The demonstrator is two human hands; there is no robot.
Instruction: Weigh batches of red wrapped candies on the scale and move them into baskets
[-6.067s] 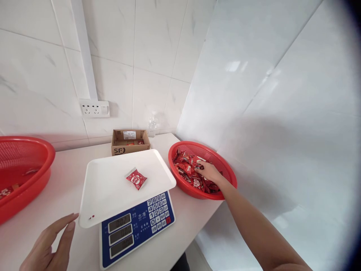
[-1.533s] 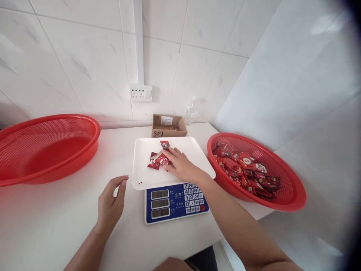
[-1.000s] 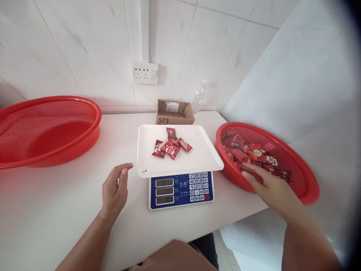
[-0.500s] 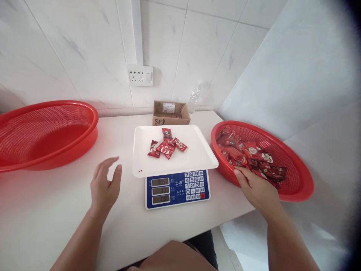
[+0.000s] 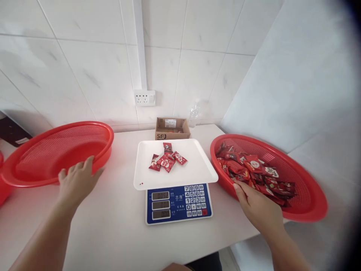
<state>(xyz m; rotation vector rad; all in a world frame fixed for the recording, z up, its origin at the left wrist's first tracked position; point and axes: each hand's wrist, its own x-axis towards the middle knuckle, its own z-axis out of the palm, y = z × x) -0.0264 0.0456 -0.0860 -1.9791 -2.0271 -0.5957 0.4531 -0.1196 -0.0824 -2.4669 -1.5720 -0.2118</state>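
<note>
My left hand (image 5: 77, 184) is over the near right rim of the left red plastic basket (image 5: 108, 148), fingers spread and holding nothing. I cannot tell whether the fingertips touch it. My right hand (image 5: 261, 209) grips the near rim of the right red basket (image 5: 313, 210), which holds many small red candy packets (image 5: 238, 169). Between the baskets stands a digital scale (image 5: 180, 205) with a blue keypad panel. On its white tray (image 5: 194, 171) lie several red packets (image 5: 166, 162) in a loose pile; its top display seems to read 0.052.
An open cardboard box (image 5: 160, 136) sits behind the scale, with a clear plastic bottle (image 5: 194, 114) beside it. A socket (image 5: 145, 98) is on the tiled wall behind. The right basket overhangs the front edge of the white table (image 5: 124, 241).
My left hand has moved left from beside the scale to the left basket's rim. My right hand stays at the right basket. The view has tilted up slightly.
</note>
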